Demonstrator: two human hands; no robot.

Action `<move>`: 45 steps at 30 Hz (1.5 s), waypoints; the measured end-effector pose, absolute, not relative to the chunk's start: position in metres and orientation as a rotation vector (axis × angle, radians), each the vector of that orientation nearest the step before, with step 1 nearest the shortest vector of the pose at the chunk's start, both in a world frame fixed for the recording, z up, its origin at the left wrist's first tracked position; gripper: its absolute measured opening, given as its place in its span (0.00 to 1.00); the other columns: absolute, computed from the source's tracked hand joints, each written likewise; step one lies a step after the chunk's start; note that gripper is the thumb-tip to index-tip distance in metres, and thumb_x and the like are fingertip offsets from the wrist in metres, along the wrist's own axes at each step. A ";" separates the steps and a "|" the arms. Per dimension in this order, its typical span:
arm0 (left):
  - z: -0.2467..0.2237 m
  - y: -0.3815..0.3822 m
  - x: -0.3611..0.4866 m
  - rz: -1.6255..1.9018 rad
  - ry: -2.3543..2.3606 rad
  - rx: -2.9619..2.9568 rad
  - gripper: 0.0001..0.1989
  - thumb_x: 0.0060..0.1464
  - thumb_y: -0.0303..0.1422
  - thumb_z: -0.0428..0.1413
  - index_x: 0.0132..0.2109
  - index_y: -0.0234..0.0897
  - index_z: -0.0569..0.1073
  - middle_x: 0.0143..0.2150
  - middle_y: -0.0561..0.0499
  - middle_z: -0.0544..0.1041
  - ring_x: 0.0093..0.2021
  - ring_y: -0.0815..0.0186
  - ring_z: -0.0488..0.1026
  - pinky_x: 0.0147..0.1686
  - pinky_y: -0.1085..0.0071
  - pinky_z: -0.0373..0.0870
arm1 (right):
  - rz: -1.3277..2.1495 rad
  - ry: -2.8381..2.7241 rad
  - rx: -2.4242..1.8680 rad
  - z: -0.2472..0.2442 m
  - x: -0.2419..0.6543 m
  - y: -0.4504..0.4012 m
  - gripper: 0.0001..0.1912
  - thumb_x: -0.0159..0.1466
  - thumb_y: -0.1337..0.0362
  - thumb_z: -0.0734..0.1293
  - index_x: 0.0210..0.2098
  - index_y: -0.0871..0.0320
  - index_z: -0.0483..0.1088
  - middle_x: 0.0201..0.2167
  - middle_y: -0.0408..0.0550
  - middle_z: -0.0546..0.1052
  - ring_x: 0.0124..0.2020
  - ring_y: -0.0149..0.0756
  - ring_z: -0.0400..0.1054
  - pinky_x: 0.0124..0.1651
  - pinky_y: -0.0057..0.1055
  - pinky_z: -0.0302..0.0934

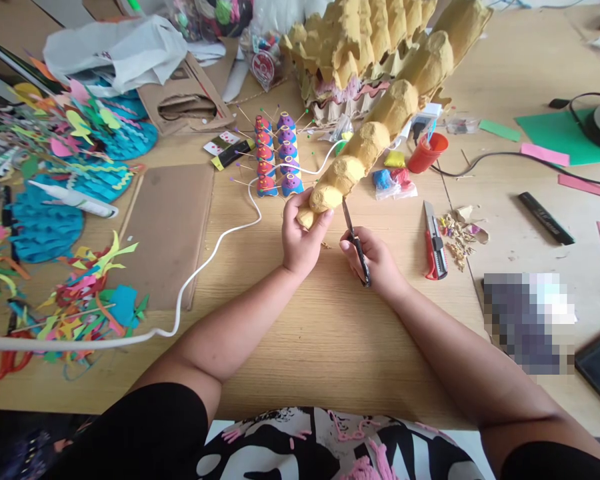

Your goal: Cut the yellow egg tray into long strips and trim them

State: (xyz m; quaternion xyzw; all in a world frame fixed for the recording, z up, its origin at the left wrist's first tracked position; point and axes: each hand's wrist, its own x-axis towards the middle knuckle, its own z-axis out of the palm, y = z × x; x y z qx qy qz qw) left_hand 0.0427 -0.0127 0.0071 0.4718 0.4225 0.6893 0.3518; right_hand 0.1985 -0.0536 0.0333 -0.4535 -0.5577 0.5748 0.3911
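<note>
My left hand (303, 233) grips the near end of a long yellow egg-carton strip (373, 143), which slants up and away to the right. In my right hand (377, 263) is a pair of dark-handled scissors (361, 255), their blades pointing up at the strip's lower edge, close to the second bump from the near end. Beyond my left hand stand two rows of painted carton cups, red ones (265, 165) and purple ones (291, 163), with pins stuck in them.
Stacked yellow egg trays (350, 40) stand at the back. A white cable (220, 243) crosses the left side. A box cutter (435, 243) lies by paper scraps (463, 233); a red cup (427, 153) is behind. Cardboard (167, 233) and colourful cuttings (93, 293) lie left.
</note>
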 end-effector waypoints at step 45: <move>0.008 -0.008 0.042 1.808 1.059 0.981 0.27 0.51 0.46 0.71 0.54 0.46 0.73 0.52 0.50 0.79 0.40 0.70 0.78 0.39 0.74 0.77 | 1.420 -1.581 -1.252 0.036 0.204 -0.049 0.27 0.61 0.36 0.71 0.39 0.53 0.66 0.20 0.34 0.62 0.21 0.28 0.54 0.26 0.29 0.45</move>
